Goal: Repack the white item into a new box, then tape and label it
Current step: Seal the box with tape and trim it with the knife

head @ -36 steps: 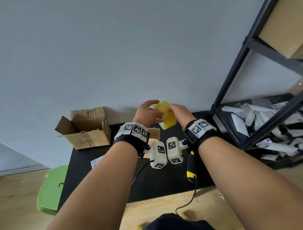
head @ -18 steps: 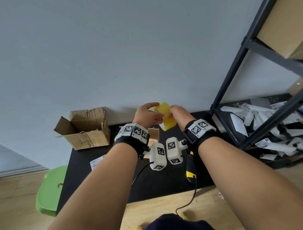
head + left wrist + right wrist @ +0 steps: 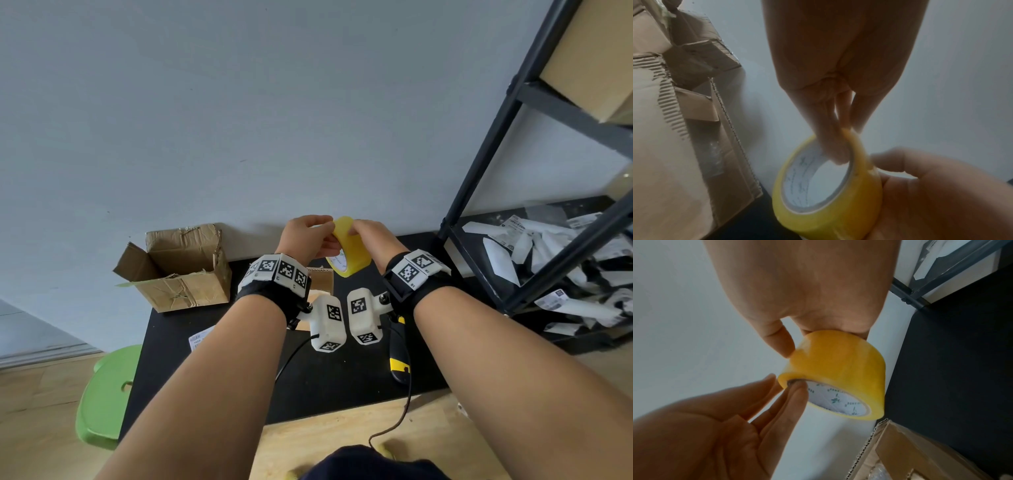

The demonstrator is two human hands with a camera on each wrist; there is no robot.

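Observation:
A yellow tape roll [image 3: 349,248] hangs above the back of the black table [image 3: 342,387], held by both hands. My left hand [image 3: 308,236] pinches its rim: fingers [image 3: 835,152] reach into the white core and the thumb lies on the outside. My right hand [image 3: 371,236] grips the roll's [image 3: 838,368] outer band, thumb [image 3: 781,344] on the near side. A small open cardboard box [image 3: 322,279] sits below the wrists, mostly hidden; in the right wrist view this box [image 3: 910,451] shows clear wrapping inside. I see no white item plainly.
A torn, open old box [image 3: 178,270] stands at the table's back left. A yellow-black cutter [image 3: 399,359] lies front right, a paper label [image 3: 200,341] front left. A black shelf [image 3: 534,222] with white packets stands to the right, a green stool [image 3: 106,394] to the left.
Both hands keep hold of the tape roll, which has turned a little between them so its white core faces me more. The arms have barely shifted.

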